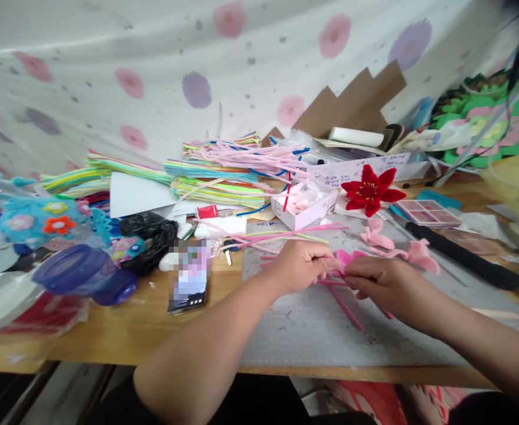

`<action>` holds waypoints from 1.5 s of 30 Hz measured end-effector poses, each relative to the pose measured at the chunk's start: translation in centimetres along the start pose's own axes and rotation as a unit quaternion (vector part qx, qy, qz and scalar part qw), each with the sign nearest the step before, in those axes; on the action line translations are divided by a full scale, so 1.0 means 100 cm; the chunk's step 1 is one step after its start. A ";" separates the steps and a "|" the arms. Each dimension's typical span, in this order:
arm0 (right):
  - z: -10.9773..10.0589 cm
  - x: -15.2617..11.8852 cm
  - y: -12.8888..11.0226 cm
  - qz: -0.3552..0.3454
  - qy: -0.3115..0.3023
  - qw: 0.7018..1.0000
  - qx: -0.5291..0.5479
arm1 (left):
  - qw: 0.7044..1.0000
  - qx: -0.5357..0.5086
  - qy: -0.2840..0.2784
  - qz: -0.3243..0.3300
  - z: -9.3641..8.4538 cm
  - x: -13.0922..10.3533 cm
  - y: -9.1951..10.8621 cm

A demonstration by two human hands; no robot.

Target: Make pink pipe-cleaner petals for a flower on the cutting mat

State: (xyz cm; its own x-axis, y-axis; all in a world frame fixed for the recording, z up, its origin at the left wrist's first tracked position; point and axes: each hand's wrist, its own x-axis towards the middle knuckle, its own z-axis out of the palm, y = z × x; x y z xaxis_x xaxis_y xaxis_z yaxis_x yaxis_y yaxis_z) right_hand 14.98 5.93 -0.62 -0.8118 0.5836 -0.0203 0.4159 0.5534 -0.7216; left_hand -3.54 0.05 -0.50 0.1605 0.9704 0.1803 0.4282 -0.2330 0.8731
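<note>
Both hands meet over the grey cutting mat, around a bright pink pipe cleaner bent into loops. My left hand pinches its left side with closed fingers. From the right, my right hand grips the same piece, fingers curled; the part inside the fingers is hidden. Straight pink pipe cleaners lie on the mat beneath and beside the hands. Right of them rest light pink looped petal shapes. Behind stands a red pipe-cleaner flower with a yellow centre.
Colourful pipe-cleaner bundles lie at the back, near a small white box. A phone, a purple container and a black plastic bag are on the left. At right lies a black-handled tool beside a palette.
</note>
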 end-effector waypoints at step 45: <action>-0.003 -0.005 0.004 -0.249 0.172 0.929 -0.211 | 0.941 -0.305 0.009 -0.144 0.012 -0.003 0.003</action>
State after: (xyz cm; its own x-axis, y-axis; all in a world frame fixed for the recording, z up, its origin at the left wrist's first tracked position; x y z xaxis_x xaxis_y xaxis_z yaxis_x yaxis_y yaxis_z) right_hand 15.72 6.02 -0.70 -0.7977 0.3073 0.5189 0.2053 0.9474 -0.2454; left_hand -2.43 -0.41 -0.85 0.0991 0.9900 -0.1005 -0.1389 0.1138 0.9837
